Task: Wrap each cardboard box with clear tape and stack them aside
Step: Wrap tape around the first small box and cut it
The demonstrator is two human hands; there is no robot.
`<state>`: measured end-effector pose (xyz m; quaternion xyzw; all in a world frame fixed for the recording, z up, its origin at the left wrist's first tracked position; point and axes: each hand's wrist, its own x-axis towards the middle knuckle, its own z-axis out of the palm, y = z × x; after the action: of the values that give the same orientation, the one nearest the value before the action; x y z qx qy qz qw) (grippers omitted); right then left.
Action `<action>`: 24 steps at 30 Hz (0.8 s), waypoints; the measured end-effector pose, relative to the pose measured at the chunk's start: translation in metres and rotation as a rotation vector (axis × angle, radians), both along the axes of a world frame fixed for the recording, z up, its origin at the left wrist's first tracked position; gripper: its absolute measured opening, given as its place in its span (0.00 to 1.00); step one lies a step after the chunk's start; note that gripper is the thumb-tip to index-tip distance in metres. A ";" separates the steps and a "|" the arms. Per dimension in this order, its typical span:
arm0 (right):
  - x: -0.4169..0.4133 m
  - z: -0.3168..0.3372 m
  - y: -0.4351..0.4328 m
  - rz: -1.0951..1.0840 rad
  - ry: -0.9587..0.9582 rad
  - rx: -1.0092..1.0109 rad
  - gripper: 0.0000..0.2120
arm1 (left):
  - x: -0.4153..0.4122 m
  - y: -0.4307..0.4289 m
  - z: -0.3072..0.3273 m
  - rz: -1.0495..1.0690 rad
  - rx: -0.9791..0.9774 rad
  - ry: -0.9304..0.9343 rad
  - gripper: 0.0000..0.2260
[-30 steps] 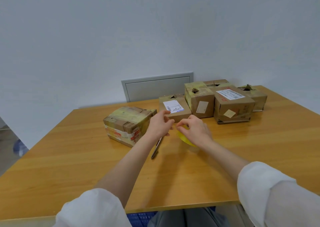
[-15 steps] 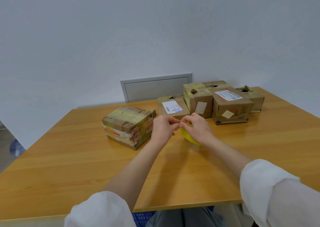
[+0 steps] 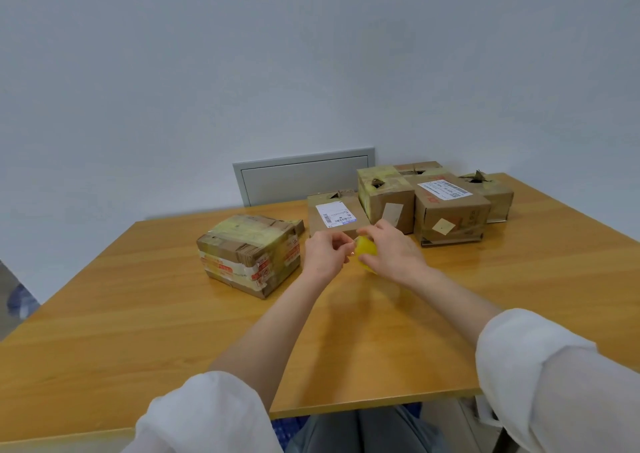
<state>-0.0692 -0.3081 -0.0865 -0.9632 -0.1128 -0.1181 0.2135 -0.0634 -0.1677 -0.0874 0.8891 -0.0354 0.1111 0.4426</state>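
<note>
A yellowish roll of clear tape (image 3: 366, 251) is held over the table's middle by my right hand (image 3: 393, 252). My left hand (image 3: 323, 253) sits just left of it, thumb and fingers pinched at the roll's edge, seemingly on the tape's loose end. A taped cardboard box (image 3: 251, 253) lies to the left of my hands. Behind them stands a small box with a white label (image 3: 334, 213). Further right is a cluster of boxes: a tall one (image 3: 386, 198), one with a shipping label (image 3: 450, 210), and one at the far right (image 3: 491, 193).
The wooden table (image 3: 138, 331) reaches to the wall. A grey wall panel (image 3: 304, 175) sits behind the boxes. The table's near edge runs just above my sleeves; a blue item shows on the floor at the far left (image 3: 20, 300).
Both hands have lifted slightly with the tape roll and drawn together, the left now pinching at the roll. The dark pen-like object seen under the left wrist a second ago is out of sight.
</note>
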 end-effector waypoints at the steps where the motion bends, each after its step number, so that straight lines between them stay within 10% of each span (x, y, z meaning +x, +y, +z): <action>1: -0.002 -0.001 0.000 -0.004 -0.027 -0.067 0.23 | -0.001 0.003 -0.001 -0.001 0.040 -0.005 0.04; 9: -0.010 -0.027 -0.018 -0.033 0.019 -0.257 0.21 | -0.012 0.055 -0.017 0.052 0.776 0.292 0.15; 18: -0.004 0.004 0.022 -0.005 -0.048 0.104 0.15 | -0.004 0.006 -0.027 -0.087 0.578 0.252 0.14; 24: 0.000 0.012 0.098 0.038 0.114 0.512 0.17 | 0.011 0.093 0.040 0.249 0.408 -0.149 0.12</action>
<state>-0.0690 -0.2102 -0.0743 -0.8806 -0.0854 -0.0845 0.4584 -0.0526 -0.0748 -0.0472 0.9470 0.0203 0.2205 0.2329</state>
